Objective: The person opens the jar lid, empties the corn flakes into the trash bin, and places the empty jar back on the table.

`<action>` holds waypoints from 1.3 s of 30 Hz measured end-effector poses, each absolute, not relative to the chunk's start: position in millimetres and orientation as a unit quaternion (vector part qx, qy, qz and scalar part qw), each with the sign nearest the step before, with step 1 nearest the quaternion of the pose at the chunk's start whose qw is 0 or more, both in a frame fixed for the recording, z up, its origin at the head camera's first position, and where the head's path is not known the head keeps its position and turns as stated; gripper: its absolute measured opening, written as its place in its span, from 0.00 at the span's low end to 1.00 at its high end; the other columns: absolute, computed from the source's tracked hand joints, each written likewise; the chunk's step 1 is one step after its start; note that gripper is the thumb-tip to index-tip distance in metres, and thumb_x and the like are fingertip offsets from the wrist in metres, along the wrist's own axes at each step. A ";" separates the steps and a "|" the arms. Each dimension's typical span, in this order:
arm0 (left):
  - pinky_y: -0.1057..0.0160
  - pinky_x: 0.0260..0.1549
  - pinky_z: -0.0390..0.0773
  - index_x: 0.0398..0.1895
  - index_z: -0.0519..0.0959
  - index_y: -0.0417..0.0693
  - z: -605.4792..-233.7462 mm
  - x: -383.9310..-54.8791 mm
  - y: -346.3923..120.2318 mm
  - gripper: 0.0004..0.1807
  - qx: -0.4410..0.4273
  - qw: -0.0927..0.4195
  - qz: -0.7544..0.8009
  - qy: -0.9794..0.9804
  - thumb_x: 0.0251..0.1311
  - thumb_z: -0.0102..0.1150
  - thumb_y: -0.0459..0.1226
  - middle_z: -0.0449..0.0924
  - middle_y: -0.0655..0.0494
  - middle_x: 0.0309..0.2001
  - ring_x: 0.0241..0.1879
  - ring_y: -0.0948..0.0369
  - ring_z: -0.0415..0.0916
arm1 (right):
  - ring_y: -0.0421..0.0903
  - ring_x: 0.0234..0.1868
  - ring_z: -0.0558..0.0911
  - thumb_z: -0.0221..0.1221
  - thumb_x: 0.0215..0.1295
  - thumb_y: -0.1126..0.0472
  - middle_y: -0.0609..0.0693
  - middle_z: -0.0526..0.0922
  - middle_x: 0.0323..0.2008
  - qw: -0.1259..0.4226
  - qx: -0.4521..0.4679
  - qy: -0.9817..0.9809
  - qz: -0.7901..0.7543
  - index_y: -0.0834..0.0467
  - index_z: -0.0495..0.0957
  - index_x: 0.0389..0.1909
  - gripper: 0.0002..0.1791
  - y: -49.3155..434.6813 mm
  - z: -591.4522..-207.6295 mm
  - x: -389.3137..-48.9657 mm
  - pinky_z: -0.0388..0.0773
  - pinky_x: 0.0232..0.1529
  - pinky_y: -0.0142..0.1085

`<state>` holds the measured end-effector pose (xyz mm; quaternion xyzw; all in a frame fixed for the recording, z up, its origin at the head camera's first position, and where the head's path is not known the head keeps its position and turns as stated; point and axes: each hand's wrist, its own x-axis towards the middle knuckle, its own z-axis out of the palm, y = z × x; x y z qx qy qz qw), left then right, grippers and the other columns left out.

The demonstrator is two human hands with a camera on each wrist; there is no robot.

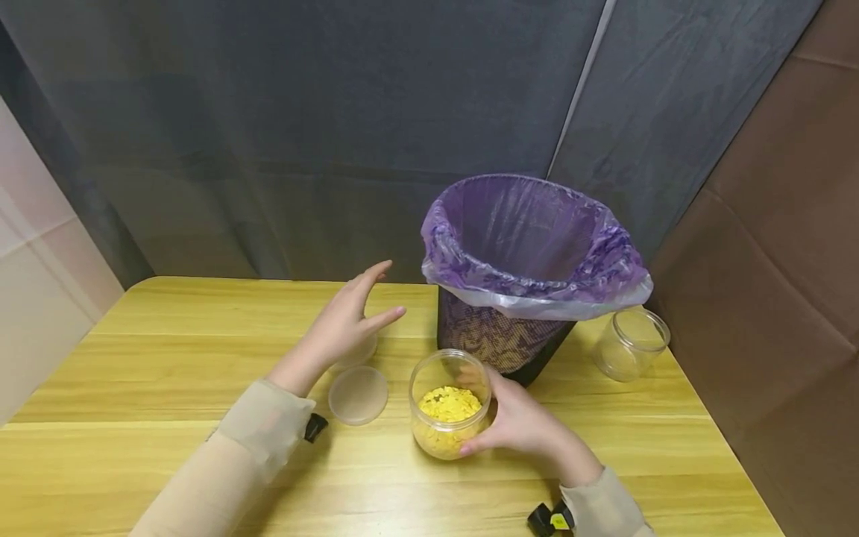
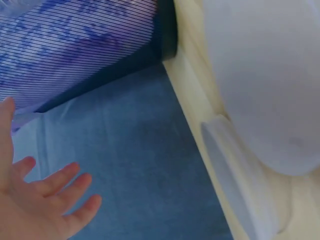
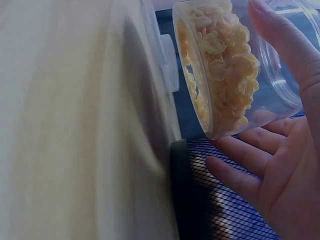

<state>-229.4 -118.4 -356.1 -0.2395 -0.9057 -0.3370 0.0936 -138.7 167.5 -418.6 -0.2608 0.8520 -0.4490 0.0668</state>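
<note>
My right hand (image 1: 520, 421) grips a clear jar (image 1: 423, 388), thumb on the near side and fingers behind. Yellow flakes (image 1: 448, 406) fill its lower part, and its mouth is uncovered. The right wrist view shows the flakes (image 3: 227, 65) through the wall, with the jar's base seemingly just off the table. To the left, my left hand (image 1: 342, 321) hovers with fingers spread and thumb apart, holding nothing. Below it lie two round translucent lids: a nearer lid (image 1: 359, 395) in full view and a farther lid (image 1: 357, 352) partly covered by the hand.
Behind the jar stands a black mesh bin (image 1: 499, 335) lined with a purple plastic bag (image 1: 530, 224). A second clear jar (image 1: 631, 347), without a lid, is right of the bin. The wooden table (image 1: 168, 358) ends at a dark curtain (image 1: 302, 134) behind.
</note>
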 end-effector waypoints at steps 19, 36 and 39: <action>0.44 0.61 0.60 0.75 0.52 0.62 -317.4 -219.0 -91.6 0.42 -0.286 0.170 -0.383 -0.862 0.61 0.60 0.53 0.55 0.57 0.72 0.68 0.51 0.56 | 0.45 0.60 0.72 0.79 0.28 0.43 0.48 0.77 0.57 -0.020 -0.302 0.851 -0.428 0.54 0.64 0.67 0.59 186.9 -377.4 -126.0 0.63 0.62 0.47; 0.43 0.57 0.64 0.72 0.59 0.64 -288.6 -220.0 -66.1 0.39 -0.283 0.202 -0.387 -0.854 0.58 0.62 0.55 0.69 0.50 0.64 0.61 0.50 0.66 | 0.50 0.59 0.74 0.80 0.31 0.50 0.52 0.77 0.58 -0.085 -0.339 0.834 -0.428 0.57 0.63 0.67 0.58 205.4 -342.7 -107.6 0.63 0.62 0.35; 0.47 0.58 0.65 0.71 0.60 0.65 -286.8 -221.4 -61.0 0.40 -0.291 0.189 -0.387 -0.854 0.56 0.64 0.55 0.68 0.50 0.65 0.61 0.51 0.67 | 0.49 0.59 0.74 0.81 0.31 0.51 0.53 0.76 0.58 -0.085 -0.341 0.834 -0.426 0.57 0.62 0.68 0.59 207.5 -337.8 -104.6 0.62 0.62 0.34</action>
